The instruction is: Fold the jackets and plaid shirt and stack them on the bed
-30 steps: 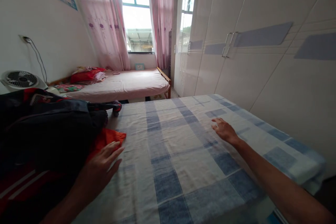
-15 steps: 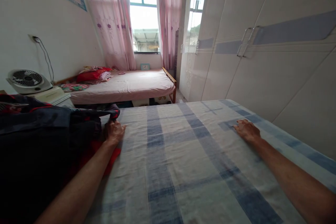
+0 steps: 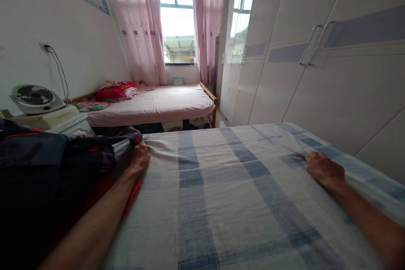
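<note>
Left hand (image 3: 140, 157) closed on a fold of the checked bedsheet (image 3: 221, 194) at about 10 o'clock on the near bed; wrinkles fan out from the fingers. Hand sits just beside a heap of dark clothing (image 3: 47, 168) with red trim, which fills the 9 o'clock side of the mattress. A scrap of red cloth (image 3: 134, 188) shows under the forearm.

Right hand (image 3: 324, 170) at 2 o'clock, fingers curled and pressing down on the same sheet near its wardrobe-side edge; cannot tell whether it pinches the fabric or only rests.

Sheet blue-and-white, spread flat between the two hands.

White wardrobe (image 3: 316, 84) along 3 o'clock. Pink bed (image 3: 158, 103) at 12 o'clock under the window (image 3: 177, 12). Small fan (image 3: 33, 97) at 10 o'clock, far left.
</note>
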Tool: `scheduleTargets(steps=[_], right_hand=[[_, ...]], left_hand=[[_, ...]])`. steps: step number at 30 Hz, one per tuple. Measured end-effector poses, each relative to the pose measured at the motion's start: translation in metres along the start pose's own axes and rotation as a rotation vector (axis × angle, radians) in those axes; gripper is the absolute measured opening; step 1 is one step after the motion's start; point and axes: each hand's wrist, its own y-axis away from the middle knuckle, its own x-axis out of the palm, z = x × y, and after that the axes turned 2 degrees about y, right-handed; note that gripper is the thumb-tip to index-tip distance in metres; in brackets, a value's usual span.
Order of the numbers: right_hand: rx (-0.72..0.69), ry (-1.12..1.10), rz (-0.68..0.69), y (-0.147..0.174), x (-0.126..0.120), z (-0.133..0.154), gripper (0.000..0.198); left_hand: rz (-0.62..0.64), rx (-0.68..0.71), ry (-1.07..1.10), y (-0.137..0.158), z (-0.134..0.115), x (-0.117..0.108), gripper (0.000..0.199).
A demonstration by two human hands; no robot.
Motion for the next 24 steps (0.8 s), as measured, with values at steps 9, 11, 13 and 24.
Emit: scheduleTargets(steps=[9, 11, 13, 24], right_hand=[[0.102, -0.032, 0.007, -0.014, -0.002, 0.002, 0.015], [-0.009, 0.035, -0.009, -0.009, -0.013, 0.021, 0.013], [-0.178, 0.056, -0.028, -0.003, -0.021, 0.049, 0.031], [-0.249, -0.011, 0.444, -0.050, 0.029, 0.156, 0.067]], left_hand=[[-0.014, 0.026, 0.071, -0.018, -0.007, 0.003, 0.031], [-0.040, 0.034, 0.084, -0.007, -0.011, 0.000, 0.033], [-0.055, 0.083, 0.100, 0.009, -0.019, -0.004, 0.037], [0.083, 0.491, 0.116, 0.094, -0.045, -0.003, 0.055]])
